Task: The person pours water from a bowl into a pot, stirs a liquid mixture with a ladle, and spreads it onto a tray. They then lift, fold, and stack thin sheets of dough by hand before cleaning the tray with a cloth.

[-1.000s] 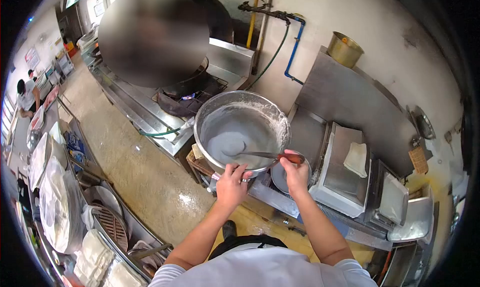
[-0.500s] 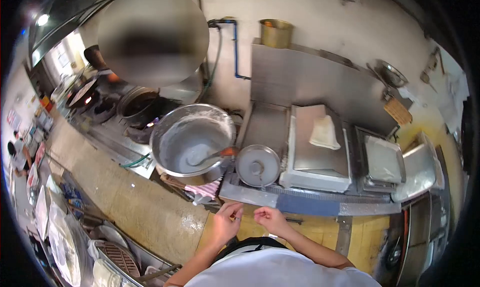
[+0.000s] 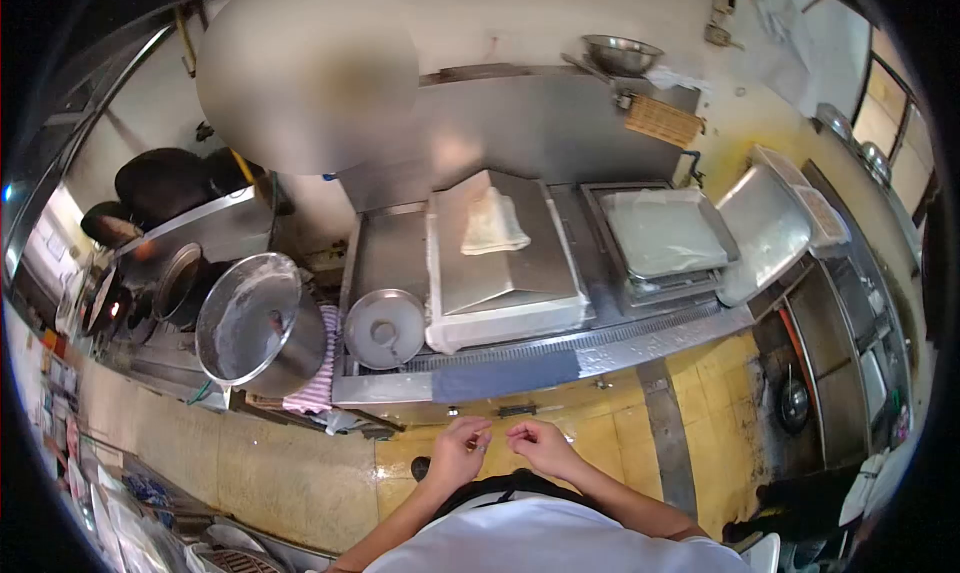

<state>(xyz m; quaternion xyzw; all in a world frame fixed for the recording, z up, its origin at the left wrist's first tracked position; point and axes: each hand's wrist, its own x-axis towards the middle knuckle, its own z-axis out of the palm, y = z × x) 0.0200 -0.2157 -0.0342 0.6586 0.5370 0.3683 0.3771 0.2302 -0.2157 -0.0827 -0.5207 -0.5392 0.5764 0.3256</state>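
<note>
In front of my white shirt, my left hand (image 3: 463, 448) hovers with its fingers loosely curled and nothing visible in it. My right hand (image 3: 542, 446) is beside it, fingertips facing the left hand across a small gap, also without anything visible in it. Both are short of the steel counter's front edge (image 3: 660, 345), touching nothing. On the counter, nearest to the hands, are a round metal lid or pan (image 3: 404, 323) and a peaked steel cover (image 3: 450, 273) with a folded white cloth (image 3: 493, 223) on top.
A large steel pot (image 3: 290, 348) stands left of the counter, near a striped pink cloth (image 3: 312, 378) and dark woks (image 3: 165, 188). To the right are a tray with a whitish sheet (image 3: 665, 235), a tilted metal tray (image 3: 765, 238) and shelving (image 3: 835, 373). Yellow tiles (image 3: 600, 438) cover the floor.
My view has swung to the right, so the pot and counter have shifted left in it. The right-hand shelving shows more. Both hands keep nearly the same pose.
</note>
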